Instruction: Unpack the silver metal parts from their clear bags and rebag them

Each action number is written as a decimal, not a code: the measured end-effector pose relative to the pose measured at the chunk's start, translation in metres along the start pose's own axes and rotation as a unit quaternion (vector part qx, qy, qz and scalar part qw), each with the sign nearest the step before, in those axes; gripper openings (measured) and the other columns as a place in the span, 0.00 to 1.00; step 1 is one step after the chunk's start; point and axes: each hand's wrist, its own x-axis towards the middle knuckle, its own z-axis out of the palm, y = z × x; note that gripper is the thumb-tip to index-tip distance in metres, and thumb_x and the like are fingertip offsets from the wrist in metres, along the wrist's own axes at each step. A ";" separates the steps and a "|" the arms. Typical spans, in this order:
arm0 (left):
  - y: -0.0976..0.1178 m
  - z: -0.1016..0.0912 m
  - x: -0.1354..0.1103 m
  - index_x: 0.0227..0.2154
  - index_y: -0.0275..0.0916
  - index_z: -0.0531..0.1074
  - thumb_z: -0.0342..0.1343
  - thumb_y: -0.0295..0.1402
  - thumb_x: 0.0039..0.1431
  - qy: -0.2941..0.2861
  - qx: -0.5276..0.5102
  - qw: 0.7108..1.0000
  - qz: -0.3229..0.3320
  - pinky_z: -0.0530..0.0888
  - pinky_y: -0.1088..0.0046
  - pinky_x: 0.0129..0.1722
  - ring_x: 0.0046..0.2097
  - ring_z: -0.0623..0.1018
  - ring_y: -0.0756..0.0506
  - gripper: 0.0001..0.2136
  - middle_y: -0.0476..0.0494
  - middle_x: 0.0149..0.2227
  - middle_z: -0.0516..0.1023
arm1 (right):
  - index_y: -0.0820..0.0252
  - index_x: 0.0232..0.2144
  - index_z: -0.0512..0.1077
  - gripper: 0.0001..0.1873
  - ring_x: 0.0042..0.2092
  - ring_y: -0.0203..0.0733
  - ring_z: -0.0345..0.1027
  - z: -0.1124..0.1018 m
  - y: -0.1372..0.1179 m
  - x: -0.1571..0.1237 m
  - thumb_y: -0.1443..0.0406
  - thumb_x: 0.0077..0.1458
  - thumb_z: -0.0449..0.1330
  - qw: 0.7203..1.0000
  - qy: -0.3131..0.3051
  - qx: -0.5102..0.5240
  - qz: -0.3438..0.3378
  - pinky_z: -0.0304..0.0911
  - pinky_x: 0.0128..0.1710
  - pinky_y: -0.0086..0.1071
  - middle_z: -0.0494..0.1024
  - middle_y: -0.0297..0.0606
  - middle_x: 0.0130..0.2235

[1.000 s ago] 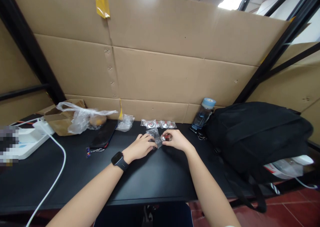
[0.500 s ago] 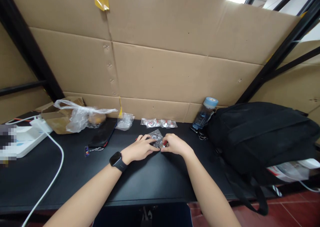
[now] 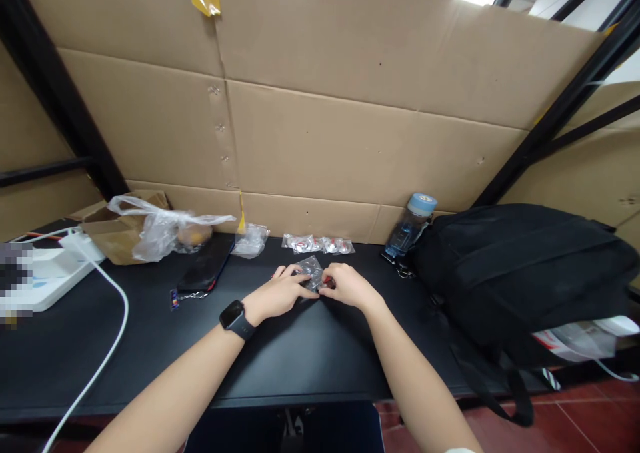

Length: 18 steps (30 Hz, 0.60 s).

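Observation:
My left hand, with a black watch on its wrist, and my right hand meet over the black table. Both pinch a small clear plastic bag that lies between their fingertips. A small red and silver piece shows at my right fingertips, by the bag's edge. Behind the hands, against the cardboard wall, lies a row of small clear bags with red and white parts.
A black backpack fills the table's right side, with a blue-capped bottle beside it. At the left are a black phone with a keychain, a crumpled plastic bag over a cardboard box, another clear bag and a white power strip with cable.
My hands have drawn closer together on the small clear bag, and my right hand has brought the small red and silver piece to the bag's edge.

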 end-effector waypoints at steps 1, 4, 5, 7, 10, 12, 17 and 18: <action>0.000 0.000 0.000 0.51 0.67 0.74 0.48 0.21 0.61 0.001 0.000 1.000 0.000 0.59 0.56 0.56 0.64 0.60 0.36 0.28 0.54 0.63 0.70 | 0.58 0.33 0.78 0.08 0.37 0.41 0.72 -0.001 0.001 -0.001 0.61 0.50 0.69 1.000 0.001 0.001 -0.001 0.59 0.35 0.29 0.78 0.38 0.35; 0.001 -0.002 -0.001 0.51 0.67 0.74 0.47 0.22 0.61 -0.005 -0.004 1.000 0.004 0.59 0.55 0.56 0.64 0.60 0.36 0.27 0.55 0.63 0.69 | 0.57 0.34 0.79 0.09 0.36 0.41 0.72 -0.003 0.002 -0.002 0.60 0.50 0.70 1.000 -0.008 0.014 -0.009 0.59 0.35 0.29 0.79 0.37 0.34; 0.002 -0.003 -0.001 0.51 0.66 0.74 0.47 0.22 0.61 -0.009 -0.007 1.000 0.006 0.59 0.55 0.56 0.64 0.60 0.36 0.27 0.55 0.63 0.69 | 0.57 0.34 0.79 0.09 0.36 0.40 0.72 -0.003 0.002 -0.001 0.60 0.49 0.70 1.000 -0.012 0.018 -0.011 0.59 0.34 0.28 0.79 0.37 0.34; 0.002 -0.004 -0.001 0.50 0.66 0.75 0.47 0.21 0.60 -0.014 -0.010 1.000 0.012 0.59 0.56 0.55 0.64 0.60 0.36 0.28 0.55 0.63 0.69 | 0.57 0.33 0.78 0.10 0.36 0.40 0.72 0.000 0.001 0.001 0.60 0.48 0.71 0.999 -0.018 0.023 -0.016 0.58 0.34 0.28 0.78 0.36 0.33; 0.001 -0.004 -0.001 0.50 0.66 0.75 0.47 0.19 0.58 -0.017 -0.007 1.000 0.013 0.59 0.56 0.55 0.64 0.60 0.37 0.29 0.56 0.63 0.69 | 0.58 0.32 0.78 0.12 0.35 0.40 0.71 0.009 0.001 0.007 0.62 0.44 0.74 0.999 -0.008 0.038 -0.012 0.58 0.34 0.27 0.78 0.35 0.33; 0.000 -0.003 -0.002 0.50 0.67 0.74 0.48 0.20 0.59 -0.019 -0.004 1.000 0.013 0.58 0.56 0.55 0.64 0.59 0.37 0.29 0.56 0.63 0.69 | 0.58 0.33 0.78 0.13 0.34 0.38 0.71 0.014 0.004 0.010 0.63 0.43 0.74 0.998 0.008 0.060 -0.007 0.59 0.34 0.27 0.77 0.35 0.33; -0.001 -0.003 -0.001 0.51 0.69 0.73 0.47 0.20 0.60 -0.023 0.003 1.000 0.015 0.58 0.55 0.56 0.64 0.59 0.37 0.30 0.56 0.63 0.69 | 0.59 0.37 0.77 0.15 0.29 0.33 0.68 0.018 0.015 0.011 0.72 0.44 0.72 0.991 -0.006 0.129 -0.027 0.60 0.32 0.25 0.75 0.32 0.33; -0.001 -0.003 -0.001 0.51 0.69 0.73 0.47 0.20 0.60 -0.023 0.005 1.000 0.015 0.58 0.55 0.56 0.64 0.59 0.37 0.30 0.56 0.63 0.68 | 0.59 0.37 0.77 0.15 0.28 0.32 0.67 0.019 0.016 0.011 0.73 0.45 0.71 0.991 -0.002 0.129 -0.025 0.60 0.31 0.25 0.75 0.31 0.32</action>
